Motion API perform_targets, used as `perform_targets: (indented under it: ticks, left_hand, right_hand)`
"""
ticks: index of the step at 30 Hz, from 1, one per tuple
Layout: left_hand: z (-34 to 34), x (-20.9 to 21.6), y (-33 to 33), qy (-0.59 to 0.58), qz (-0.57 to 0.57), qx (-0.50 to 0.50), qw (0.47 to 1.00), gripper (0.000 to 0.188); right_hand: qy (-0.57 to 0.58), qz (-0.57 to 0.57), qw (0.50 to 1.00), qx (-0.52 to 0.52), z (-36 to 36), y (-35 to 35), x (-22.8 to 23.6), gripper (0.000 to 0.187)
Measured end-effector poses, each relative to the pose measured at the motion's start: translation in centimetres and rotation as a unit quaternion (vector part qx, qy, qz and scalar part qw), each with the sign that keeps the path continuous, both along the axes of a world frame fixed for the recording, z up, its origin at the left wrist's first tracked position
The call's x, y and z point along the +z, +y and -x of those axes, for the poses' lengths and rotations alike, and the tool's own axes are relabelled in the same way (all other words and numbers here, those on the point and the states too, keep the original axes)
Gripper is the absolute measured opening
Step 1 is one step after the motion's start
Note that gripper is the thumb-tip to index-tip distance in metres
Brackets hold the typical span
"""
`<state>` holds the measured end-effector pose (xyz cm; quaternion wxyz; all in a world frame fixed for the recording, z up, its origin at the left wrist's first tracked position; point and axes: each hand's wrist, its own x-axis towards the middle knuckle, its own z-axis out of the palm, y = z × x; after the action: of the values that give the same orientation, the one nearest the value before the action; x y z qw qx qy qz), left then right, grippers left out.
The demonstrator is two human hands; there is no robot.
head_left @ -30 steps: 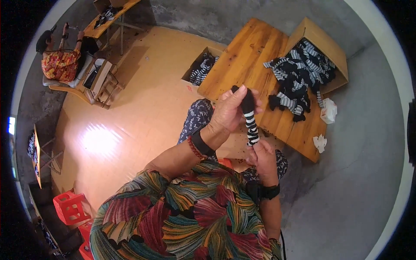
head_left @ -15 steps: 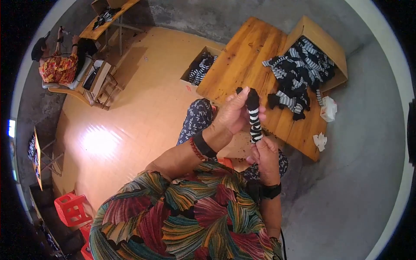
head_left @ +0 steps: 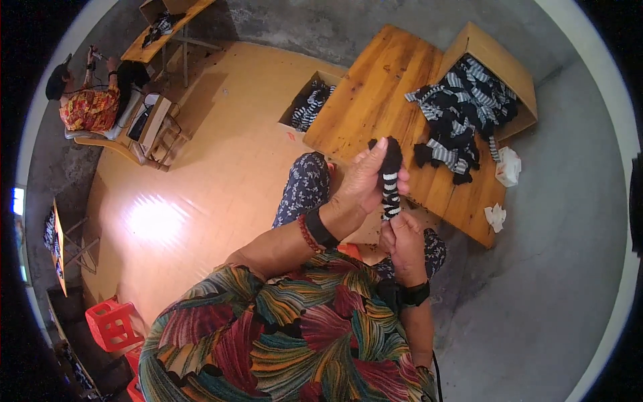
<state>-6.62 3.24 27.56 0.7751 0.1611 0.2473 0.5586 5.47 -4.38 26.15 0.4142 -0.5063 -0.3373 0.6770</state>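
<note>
In front of my body I hold up a narrow knitted piece [head_left: 390,179], with a solid black upper end and black-and-white stripes below. My left hand [head_left: 365,179] is closed around its upper part, the thumb lying along the black end. At the lower striped end, my right hand [head_left: 406,240] grips it with bent fingers. Whether it is a sock or a glove cannot be made out. Beyond my hands, a heap of black and grey-striped knitted pieces [head_left: 462,124] spills across the wooden table [head_left: 375,87].
A cardboard box [head_left: 512,74] lies tipped on the table behind the heap. Another box [head_left: 289,119] with striped pieces stands on the floor. A white plastic bag [head_left: 508,167] and crumpled paper [head_left: 495,218] are at the table's right edge. A co-worker [head_left: 90,107] sits far left, near red stools [head_left: 110,325].
My right hand has moved slightly down and left along the striped end. The black upper end looks wider and more spread. The co-worker's head and hands have shifted a little.
</note>
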Motion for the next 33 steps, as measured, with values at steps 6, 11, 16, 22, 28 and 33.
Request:
perform_targets:
  ticks: [6,11,16,22,28,33]
  left_hand:
    - [-0.4,0.0,-1.1,-0.003,-0.025,0.011,1.0,0.034]
    - [1.4,-1.4,1.3,-0.02,-0.079,0.039,0.996,0.016]
    - [3.2,1.3,1.7,-0.02,-0.128,-0.056,0.99,0.01]
    - [1.3,0.4,-0.3,0.276,-0.224,0.007,0.935,0.028]
    - [2.3,-0.7,1.3,0.229,-0.201,-0.045,0.951,0.023]
    - [4.6,-0.5,2.4,0.158,-0.155,-0.009,0.975,0.007]
  right_hand:
    - [0.22,0.015,0.975,-0.026,1.3,0.1,-0.2,0.028]
    - [0.224,0.012,0.975,-0.004,0.4,0.2,0.1,0.024]
    - [0.17,0.021,0.985,0.012,-0.4,0.2,0.6,0.023]
    - [0.187,-0.007,0.98,-0.061,1.6,0.7,0.3,0.023]
    - [0.198,-0.01,0.979,-0.057,0.6,0.9,1.6,0.023]
    - [0.133,0.023,0.991,0.013,-0.8,0.3,0.6,0.024]
